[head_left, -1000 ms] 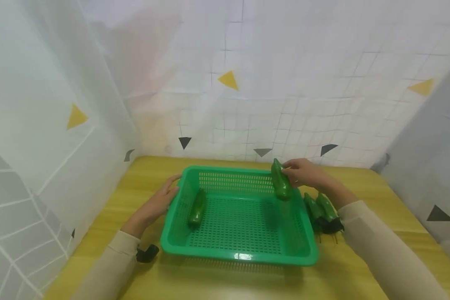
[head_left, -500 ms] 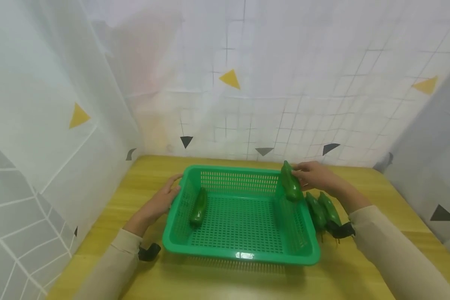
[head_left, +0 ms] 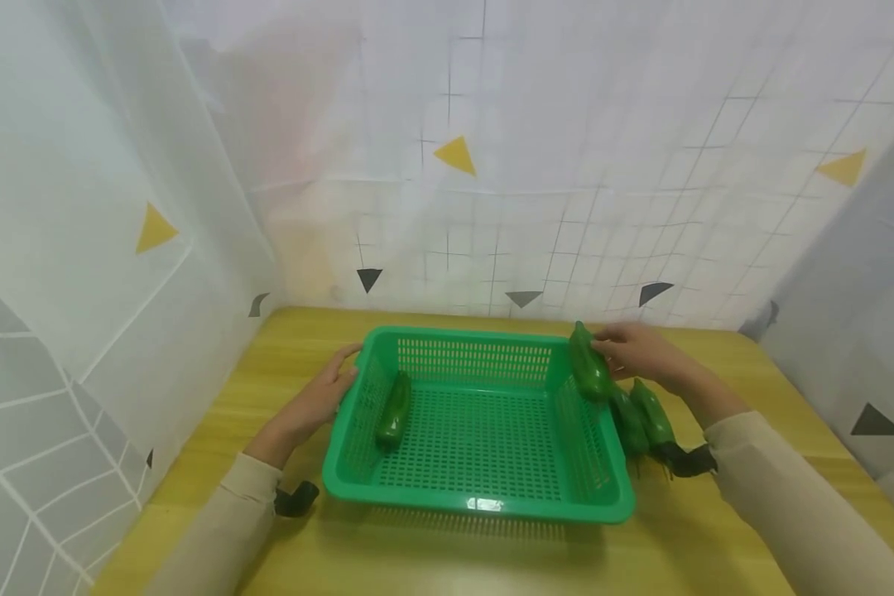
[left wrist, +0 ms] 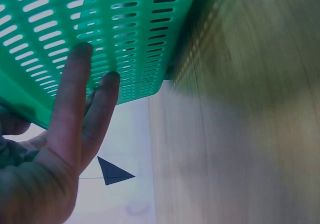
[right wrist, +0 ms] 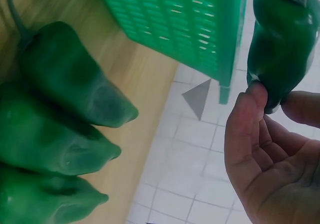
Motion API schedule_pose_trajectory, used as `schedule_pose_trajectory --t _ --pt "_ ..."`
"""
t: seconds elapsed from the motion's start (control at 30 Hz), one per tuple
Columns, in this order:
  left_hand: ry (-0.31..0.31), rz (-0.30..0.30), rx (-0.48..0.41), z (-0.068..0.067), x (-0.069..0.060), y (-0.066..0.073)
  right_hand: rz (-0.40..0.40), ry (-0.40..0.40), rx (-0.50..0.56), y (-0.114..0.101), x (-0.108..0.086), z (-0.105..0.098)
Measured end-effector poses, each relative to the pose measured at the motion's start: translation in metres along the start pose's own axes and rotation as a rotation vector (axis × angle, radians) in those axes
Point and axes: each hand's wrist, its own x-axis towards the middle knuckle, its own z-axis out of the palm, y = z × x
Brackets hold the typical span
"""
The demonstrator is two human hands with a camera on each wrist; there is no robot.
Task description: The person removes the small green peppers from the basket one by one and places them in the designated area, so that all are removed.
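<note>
A green pepper (head_left: pixel 589 364) is pinched between the fingertips and thumb of my right hand (head_left: pixel 644 356), above the basket's back right corner. The right wrist view shows the grip at the narrow tip of this pepper (right wrist: pixel 282 43), its stem end pointing up and away from the hand (right wrist: pixel 280 164). My left hand (head_left: pixel 316 406) rests at the left rim of the green basket (head_left: pixel 484 503); in the left wrist view two fingers (left wrist: pixel 72 103) extend nearly straight along its slotted wall. Another pepper (head_left: pixel 393 411) lies inside, near the left wall.
Right of the basket, several green peppers lie side by side on the wooden table (head_left: pixel 432 563); the right wrist view shows three, the nearest to the basket being one pepper (right wrist: pixel 75 78). A patterned white wall covering (head_left: pixel 492 232) stands behind the table.
My right hand has moved right with its pepper, from over the basket's inside to above its right rim, near the peppers on the table. My left hand stays at the left rim.
</note>
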Motion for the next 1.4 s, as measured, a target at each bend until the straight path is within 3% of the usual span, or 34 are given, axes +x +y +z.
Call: schedule_pose_trajectory --t 0.6,0.83,1.4 --pt "-0.003 0.015 0.0 -0.003 0.001 -0.003 0.01 0.022 0.06 0.023 -0.012 -0.011" --pt "-0.004 -0.01 -0.019 -0.001 0.0 -0.004 0.045 0.021 0.028 0.034 -0.016 -0.016" --pt "-0.008 0.016 0.009 -0.002 0.0 -0.002 0.082 0.015 0.004 0.05 -0.029 -0.019"
